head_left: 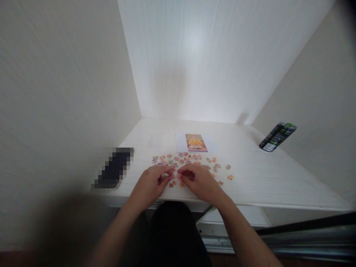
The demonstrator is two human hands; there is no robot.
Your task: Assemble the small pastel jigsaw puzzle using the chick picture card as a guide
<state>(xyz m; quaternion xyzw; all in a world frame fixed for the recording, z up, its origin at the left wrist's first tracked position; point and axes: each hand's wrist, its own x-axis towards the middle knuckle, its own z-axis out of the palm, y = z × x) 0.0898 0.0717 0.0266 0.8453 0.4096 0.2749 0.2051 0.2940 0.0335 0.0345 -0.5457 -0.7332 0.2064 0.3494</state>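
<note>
Many small jigsaw puzzle pieces (pixel 181 161) lie scattered on the white desktop, mostly orange, pink and purple. My left hand (pixel 154 181) and my right hand (pixel 200 181) meet low over them, fingertips almost touching. Each hand is closed in a pinch on a small pale pink puzzle piece (pixel 175 176) between them; fingers partly cover it, and I cannot tell whether it is one piece or two joined. Below the fingertips lie loose orange pieces (pixel 172 184). Just behind the pieces is a picture card (pixel 196 143) showing a yellow figure, on a white sheet (pixel 180 142).
A dark phone-like object (pixel 115 168), pixelated, lies at the left of the white desktop (pixel 250 178). On the right stands a black and green can (pixel 278 137). White panels enclose the desktop at the back and both sides. My legs are under its front edge.
</note>
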